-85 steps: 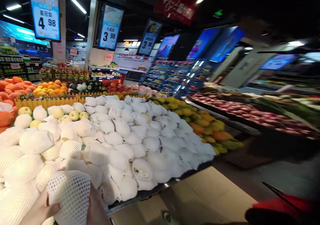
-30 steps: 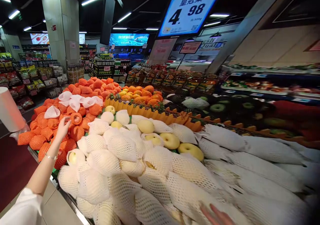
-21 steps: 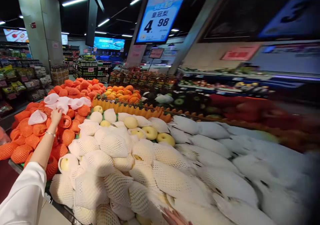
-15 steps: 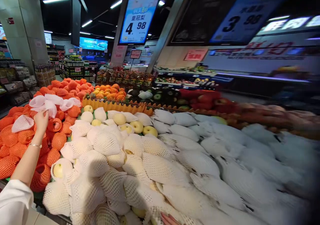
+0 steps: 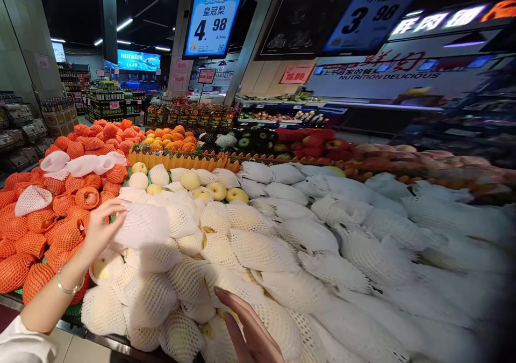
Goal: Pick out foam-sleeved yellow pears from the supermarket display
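Observation:
My left hand (image 5: 104, 227) pinches a loose white foam net sleeve (image 5: 144, 225) between thumb and fingers. The sleeve hangs over the left part of a heap of pale pears in white foam nets (image 5: 260, 250). At the bottom centre is my right hand (image 5: 252, 328), its fingers apart and nothing in them, above the netted pears. A few bare yellow pears (image 5: 217, 190) show toward the back of the heap. More white foam nets (image 5: 91, 164) rest on the fruit in orange nets (image 5: 66, 237) at the left.
An orange picket-like divider (image 5: 181, 161) runs behind the pears. Beyond it are oranges (image 5: 171, 139), dark green fruit and red-netted fruit. Price screens (image 5: 215, 19) hang overhead. The display's metal edge (image 5: 116, 347) shows at the lower left, with floor tiles below.
My left hand has moved right and toward me, from the orange-netted fruit to above the pears, carrying a white net. My right hand has come further into view.

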The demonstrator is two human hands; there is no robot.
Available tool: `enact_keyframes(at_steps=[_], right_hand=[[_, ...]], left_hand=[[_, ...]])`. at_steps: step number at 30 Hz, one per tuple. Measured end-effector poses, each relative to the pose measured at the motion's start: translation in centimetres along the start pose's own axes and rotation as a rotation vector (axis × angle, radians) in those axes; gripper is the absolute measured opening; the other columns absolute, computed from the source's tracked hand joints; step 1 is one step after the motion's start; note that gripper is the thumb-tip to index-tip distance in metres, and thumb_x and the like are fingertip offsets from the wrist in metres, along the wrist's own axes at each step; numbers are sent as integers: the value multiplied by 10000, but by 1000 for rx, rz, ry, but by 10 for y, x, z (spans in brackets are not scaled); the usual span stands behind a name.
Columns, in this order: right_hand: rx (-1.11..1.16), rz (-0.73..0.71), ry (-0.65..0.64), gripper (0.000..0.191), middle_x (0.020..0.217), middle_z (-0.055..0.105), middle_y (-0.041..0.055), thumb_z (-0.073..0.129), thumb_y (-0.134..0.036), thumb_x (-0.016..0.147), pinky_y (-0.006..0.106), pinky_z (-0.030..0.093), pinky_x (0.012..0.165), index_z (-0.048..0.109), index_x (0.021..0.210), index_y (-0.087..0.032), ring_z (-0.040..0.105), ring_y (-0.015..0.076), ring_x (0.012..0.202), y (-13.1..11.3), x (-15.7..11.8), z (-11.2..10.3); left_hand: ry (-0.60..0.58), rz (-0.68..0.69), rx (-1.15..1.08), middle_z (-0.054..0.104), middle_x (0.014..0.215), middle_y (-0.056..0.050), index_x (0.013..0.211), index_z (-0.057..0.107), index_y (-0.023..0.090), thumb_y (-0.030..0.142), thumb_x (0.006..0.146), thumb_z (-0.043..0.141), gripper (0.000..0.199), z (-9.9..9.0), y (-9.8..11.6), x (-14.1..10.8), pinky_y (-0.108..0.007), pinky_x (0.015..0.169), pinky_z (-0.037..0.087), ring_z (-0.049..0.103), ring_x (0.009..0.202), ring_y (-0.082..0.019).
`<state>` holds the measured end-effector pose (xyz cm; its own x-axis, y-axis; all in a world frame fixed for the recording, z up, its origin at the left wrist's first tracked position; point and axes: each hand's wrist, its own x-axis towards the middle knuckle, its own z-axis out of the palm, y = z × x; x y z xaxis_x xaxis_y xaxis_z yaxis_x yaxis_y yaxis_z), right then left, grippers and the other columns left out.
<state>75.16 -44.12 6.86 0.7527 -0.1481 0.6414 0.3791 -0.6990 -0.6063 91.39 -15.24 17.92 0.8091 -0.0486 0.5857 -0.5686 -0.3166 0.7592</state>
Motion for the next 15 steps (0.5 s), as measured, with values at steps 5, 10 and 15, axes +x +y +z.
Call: enact_keyframes(at_steps=[5, 10, 15], right_hand=[[234, 96, 110, 265, 1119, 694, 54, 524, -297, 927, 191, 556, 875, 678, 1139, -253, 681, 132, 1004, -16, 19, 25], [285, 59, 130, 206, 1019, 717, 76, 573, -297, 858, 227, 582, 761, 740, 963, -239, 706, 187, 906, -21, 22, 11], [245, 33, -80, 198, 782, 724, 24, 566, -246, 742, 270, 596, 655, 752, 797, -280, 711, 214, 750, -16, 12, -6]], left_hand=[[-170, -72, -207, 720, 951, -95, 776, 720, 162, 242, 796, 600, 146, 36, 17, -23, -336, 871, 508, 654, 922, -210], [-461, 48, -148, 602, 1281, -95, 1047, 653, 213, -27, 638, 504, 497, 59, 13, -51, -413, 1023, 443, 563, 1189, -234], [-717, 100, -202, 448, 1447, -130, 1320, 487, 268, 141, 748, 684, 618, 76, 18, -59, -494, 1139, 351, 435, 1347, -282]])
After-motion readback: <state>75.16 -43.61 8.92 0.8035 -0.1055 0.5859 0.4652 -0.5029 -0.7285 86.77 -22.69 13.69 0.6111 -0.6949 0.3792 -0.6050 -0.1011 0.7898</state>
